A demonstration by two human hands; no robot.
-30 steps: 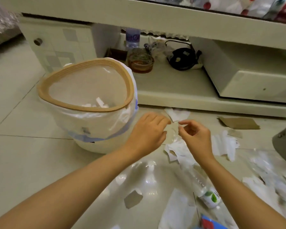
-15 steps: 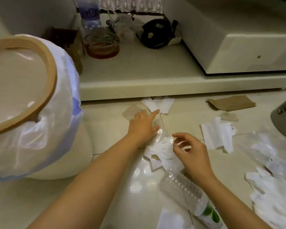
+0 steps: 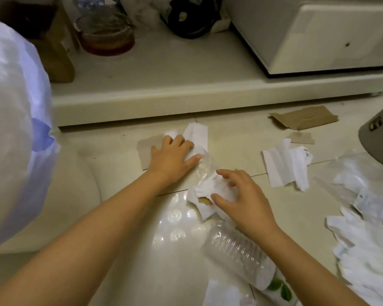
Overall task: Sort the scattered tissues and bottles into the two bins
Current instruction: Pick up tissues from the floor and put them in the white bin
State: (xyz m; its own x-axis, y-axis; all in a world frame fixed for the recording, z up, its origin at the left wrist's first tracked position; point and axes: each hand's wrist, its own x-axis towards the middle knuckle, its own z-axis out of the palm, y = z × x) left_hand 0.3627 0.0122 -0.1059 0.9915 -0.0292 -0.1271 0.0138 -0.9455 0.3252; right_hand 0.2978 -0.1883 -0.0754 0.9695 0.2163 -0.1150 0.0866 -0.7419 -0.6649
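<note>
The left hand (image 3: 171, 156) lies flat on a tissue (image 3: 196, 134), fingertips hidden. The right hand (image 3: 244, 198) pinches a crumpled tissue (image 3: 210, 187). The bottle (image 3: 241, 258) passes under the right wrist.

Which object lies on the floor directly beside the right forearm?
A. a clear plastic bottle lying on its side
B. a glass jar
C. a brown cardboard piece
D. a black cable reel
A: the clear plastic bottle lies on its side on the tiles, just left of the forearm of the right hand.
</note>
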